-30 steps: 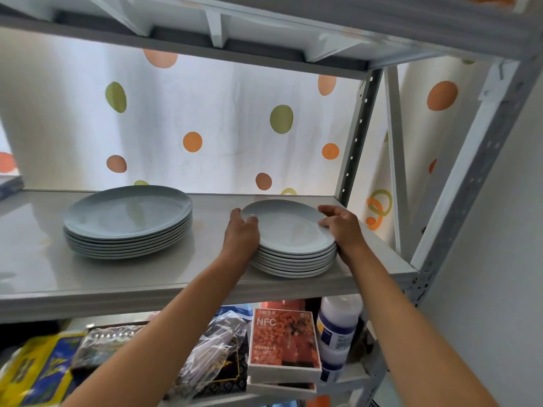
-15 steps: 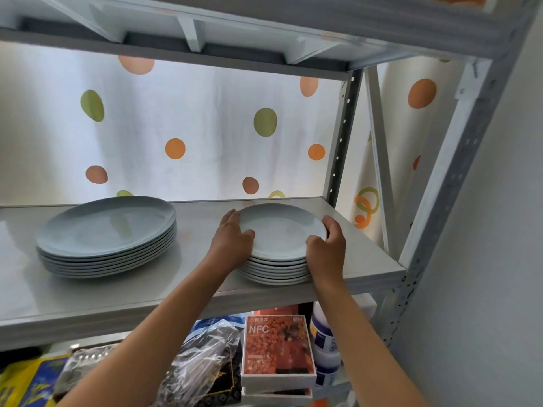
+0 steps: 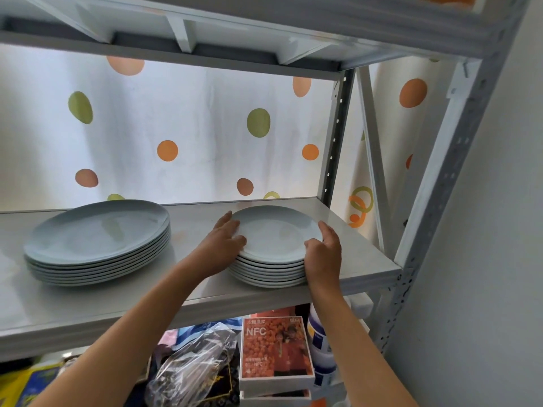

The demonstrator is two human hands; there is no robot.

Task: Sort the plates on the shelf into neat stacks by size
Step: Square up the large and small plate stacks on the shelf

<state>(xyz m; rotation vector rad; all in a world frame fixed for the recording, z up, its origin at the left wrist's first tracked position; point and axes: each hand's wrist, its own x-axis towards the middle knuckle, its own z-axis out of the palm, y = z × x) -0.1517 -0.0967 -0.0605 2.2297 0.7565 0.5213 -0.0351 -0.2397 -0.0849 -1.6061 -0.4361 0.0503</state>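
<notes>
Sitting toward the shelf (image 3: 188,292) left end, big plate stack (image 3: 98,243) looks squared, untouched. Left hand (image 3: 223,245) and right hand (image 3: 323,255) press flat against opposite sides of small plate stack (image 3: 273,248) near right front corner, fingers loosely spread, likely aligning rims.

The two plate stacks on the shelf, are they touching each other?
Apart. The head view shows bare shelf between the large plate stack and the small plate stack.
</notes>
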